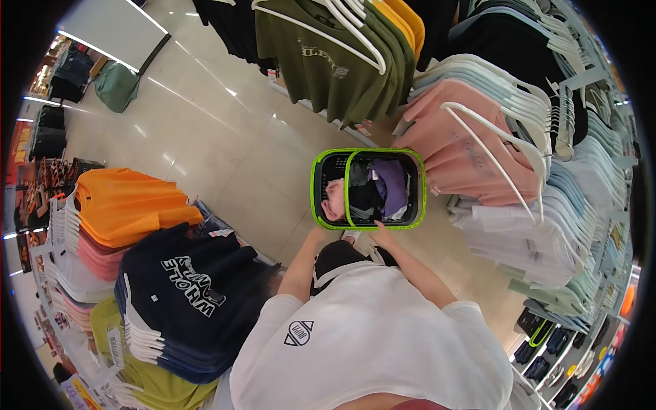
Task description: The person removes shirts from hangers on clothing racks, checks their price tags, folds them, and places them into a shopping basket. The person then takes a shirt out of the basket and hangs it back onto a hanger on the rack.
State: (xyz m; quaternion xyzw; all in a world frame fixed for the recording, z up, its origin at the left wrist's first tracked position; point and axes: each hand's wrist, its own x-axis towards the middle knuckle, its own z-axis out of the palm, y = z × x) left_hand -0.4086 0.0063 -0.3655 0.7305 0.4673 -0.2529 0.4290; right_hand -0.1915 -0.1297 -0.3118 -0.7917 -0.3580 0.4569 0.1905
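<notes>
In front of my body is a black shopping basket with a bright green rim, its green handle crossing the middle. Inside lie folded clothes: a pink garment on the left, a purple one on the right, and dark pieces between them. My left hand is at the near left corner of the basket, its fingers mostly hidden at the edge. Along the same near side, right of the handle, my right hand has its fingers closed on the rim.
Green T-shirts hang on a rack ahead. Pink T-shirts and white ones hang close on the right. At left, a rack carries orange and navy T-shirts. Tiled floor runs between the racks.
</notes>
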